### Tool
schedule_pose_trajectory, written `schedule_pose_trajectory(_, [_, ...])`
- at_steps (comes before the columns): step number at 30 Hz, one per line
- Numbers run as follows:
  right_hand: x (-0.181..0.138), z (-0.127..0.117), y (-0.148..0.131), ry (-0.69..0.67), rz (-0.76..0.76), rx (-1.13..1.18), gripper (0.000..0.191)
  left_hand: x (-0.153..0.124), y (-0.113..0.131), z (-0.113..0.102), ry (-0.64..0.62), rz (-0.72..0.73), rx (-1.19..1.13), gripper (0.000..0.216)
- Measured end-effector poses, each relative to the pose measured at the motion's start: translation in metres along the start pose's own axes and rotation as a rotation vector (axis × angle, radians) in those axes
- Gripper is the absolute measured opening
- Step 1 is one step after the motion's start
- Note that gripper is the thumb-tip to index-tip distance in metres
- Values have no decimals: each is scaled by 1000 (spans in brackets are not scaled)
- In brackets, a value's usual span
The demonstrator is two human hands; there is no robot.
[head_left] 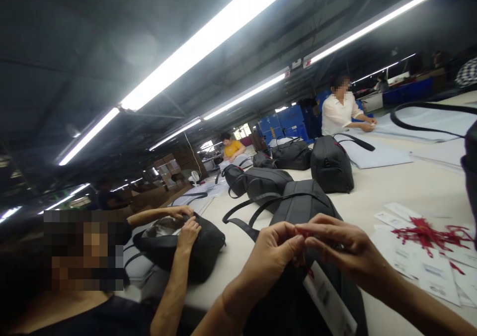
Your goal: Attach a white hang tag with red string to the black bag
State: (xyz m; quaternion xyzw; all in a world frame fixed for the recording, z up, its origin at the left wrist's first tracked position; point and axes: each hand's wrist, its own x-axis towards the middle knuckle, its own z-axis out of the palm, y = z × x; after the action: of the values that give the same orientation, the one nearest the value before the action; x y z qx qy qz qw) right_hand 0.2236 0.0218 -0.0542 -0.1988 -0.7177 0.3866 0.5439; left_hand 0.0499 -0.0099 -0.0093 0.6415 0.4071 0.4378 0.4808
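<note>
My left hand [276, 249] is closed in a pinch on a red cord. Opposite it, my right hand [341, 244] pinches the same cord, fingertips nearly meeting the left ones. From the cord a white hang tag [330, 303] with dark print dangles below my hands. Right under them lies a black bag [303, 202], partly covered by my hands and the tag. Its black strap [238, 209] loops out to the left. Whether the cord passes through part of the bag is hidden by my fingers.
At right lies a pile of white tags [432, 276] with red cords [428, 234]. Several black bags [331, 164] stand farther back on the pale table [387, 187]. Close at left, a co-worker's hands [189, 231] handle an open black bag [206, 249]. Other people work beyond.
</note>
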Motion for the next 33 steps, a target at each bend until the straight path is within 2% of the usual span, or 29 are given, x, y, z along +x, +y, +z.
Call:
schedule_pose_trajectory(3, [1, -7, -7, -25, 9, 14, 24, 1, 3, 2, -57, -33, -24, 40])
schedule_pose_trajectory(8, [0, -20, -19, 12, 7, -8, 16, 4, 7, 8, -107, -26, -37, 43])
schedule_pose_trajectory(13, [-1, -30, -33, 53, 94, 45, 23, 8, 13, 17, -214, -15, -80, 40])
schedule_pose_trajectory(20, [-1, -39, -31, 147, 161, 5, 28, 14, 9, 25, -35, 36, -35, 36])
schedule_pose_trajectory(24, [-2, -39, -27, 157, 201, 32, 35, 14, 6, 24, -22, 57, -31, 34])
schedule_pose_trajectory(27, [-2, -37, -24, 165, 153, -13, 40, 16, 2, 21, -40, 36, -50, 33])
schedule_pose_trajectory(31, [2, -36, -21, 178, -25, -237, 31, 20, -5, 18, -99, -22, -19, 36])
schedule_pose_trajectory(33, [4, -33, -18, 186, -57, -286, 29, 21, -8, 18, -78, -11, 21, 36])
